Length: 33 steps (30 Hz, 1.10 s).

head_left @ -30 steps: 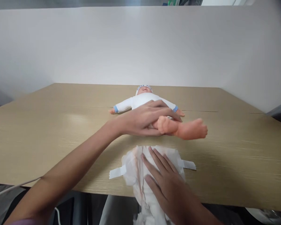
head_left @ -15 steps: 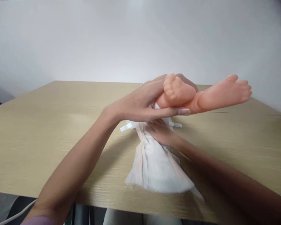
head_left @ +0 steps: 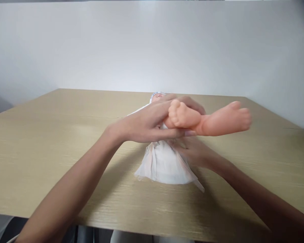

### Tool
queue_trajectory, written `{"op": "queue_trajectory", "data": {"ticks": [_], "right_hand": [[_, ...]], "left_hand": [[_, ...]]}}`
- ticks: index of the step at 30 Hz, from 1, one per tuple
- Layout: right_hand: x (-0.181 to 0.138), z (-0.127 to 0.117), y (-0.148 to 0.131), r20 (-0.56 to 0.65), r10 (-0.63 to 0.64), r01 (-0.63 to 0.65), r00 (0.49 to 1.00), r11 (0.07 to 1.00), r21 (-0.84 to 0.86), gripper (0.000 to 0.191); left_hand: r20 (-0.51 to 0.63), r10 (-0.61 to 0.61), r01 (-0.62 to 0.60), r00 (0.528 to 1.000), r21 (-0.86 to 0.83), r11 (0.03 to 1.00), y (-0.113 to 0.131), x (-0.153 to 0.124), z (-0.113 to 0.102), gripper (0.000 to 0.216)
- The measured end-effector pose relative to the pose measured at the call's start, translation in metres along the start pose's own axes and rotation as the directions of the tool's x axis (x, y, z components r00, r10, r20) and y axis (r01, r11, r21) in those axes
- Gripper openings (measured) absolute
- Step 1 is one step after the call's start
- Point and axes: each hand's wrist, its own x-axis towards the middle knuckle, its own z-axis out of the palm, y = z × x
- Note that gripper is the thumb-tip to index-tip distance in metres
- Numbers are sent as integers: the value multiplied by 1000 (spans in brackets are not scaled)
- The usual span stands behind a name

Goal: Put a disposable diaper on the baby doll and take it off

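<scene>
A baby doll lies on its back on the table, its capped head (head_left: 158, 96) at the far side. My left hand (head_left: 144, 125) is closed around the doll's legs and holds them raised, with both bare feet (head_left: 224, 119) sticking out to the right. Beneath the legs, a white diaper (head_left: 167, 167) spreads towards me, its near end flared out flat. My right hand (head_left: 199, 152) is below the raised legs, at the diaper's right side by the doll's bottom. Its fingers are blurred and partly hidden behind my left hand.
The wooden table (head_left: 53, 162) reaches back to a pale wall (head_left: 103, 47). Its near edge runs just above my lap (head_left: 131, 237). Some white cloth (head_left: 139, 109) shows beside the doll, left of its head.
The doll's feet have come lower and to the left with my left hand. My right hand has shifted right from the diaper's middle. The doll's head and cap now show.
</scene>
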Motion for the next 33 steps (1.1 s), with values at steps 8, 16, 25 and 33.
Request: {"op": "queue_trajectory", "data": {"ticks": [8,16,25,33], "right_hand": [[-44,-6,-36,-401,-86,85,912,996,-21,65],[-70,-31,3,-148,-245,250,958,968,13,45],[-98,-19,55,54,-420,423,906,888,-182,37],[-89,-40,48,202,-330,351,922,933,-83,41]], "left_hand": [[21,-9,8,1000,21,1000,13,-26,32,40],[127,-188,162,974,189,968,28,-92,30,42],[214,-146,45,966,419,907,1,-146,42,55],[258,-223,108,940,396,912,2,-145,43,57]]}}
